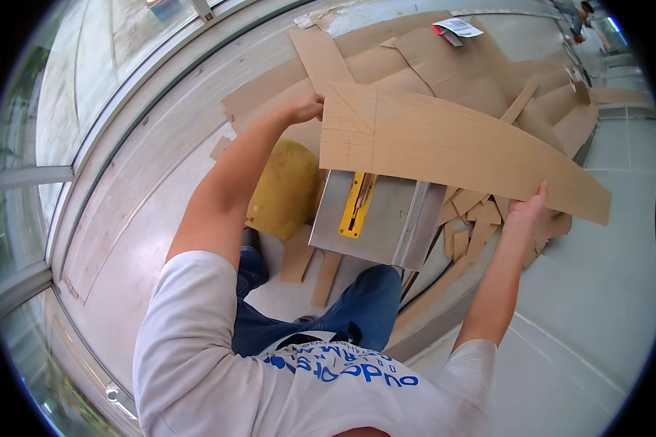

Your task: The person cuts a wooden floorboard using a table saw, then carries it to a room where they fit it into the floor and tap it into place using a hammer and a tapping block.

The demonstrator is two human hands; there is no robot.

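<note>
Brown cardboard [452, 62] heaped across the floor behind. In front, a long tan board [444, 138], narrower toward the right, stretched between both hands and covering the far part of a metal saw top [386, 229]. Left hand [307, 108] at the board's left end, fingers closed on its edge. Right hand [528, 206] gripping the near edge, thumb uppermost, remaining fingers mostly hidden underneath. In the saw top, a slotted yellow plate [351, 202].

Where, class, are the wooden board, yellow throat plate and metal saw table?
Wooden board [452, 138], head view: broad face's middle.
Yellow throat plate [348, 211], head view: beside its slot.
Metal saw table [388, 222], head view: bare top.
</note>
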